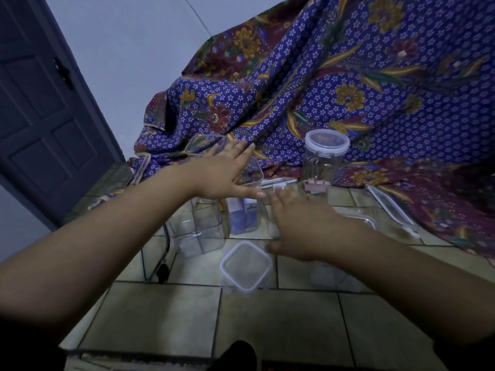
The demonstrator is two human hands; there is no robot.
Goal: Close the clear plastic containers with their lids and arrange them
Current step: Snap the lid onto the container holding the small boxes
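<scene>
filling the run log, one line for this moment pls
left hand: open over containers | right hand: open, empty | round jar: lidded

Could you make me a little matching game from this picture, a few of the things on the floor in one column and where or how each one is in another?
Things:
1. Round jar
2. Small square container
3. Left hand
4. Patterned cloth

Descriptions:
A. Draped at the back, behind everything
B. Spread flat over a tall clear container
C. On the tiles nearest the camera, lid on
D. Standing upright at the cloth's edge, round lid on

Pairs: 1-D, 2-C, 3-B, 4-A
</scene>
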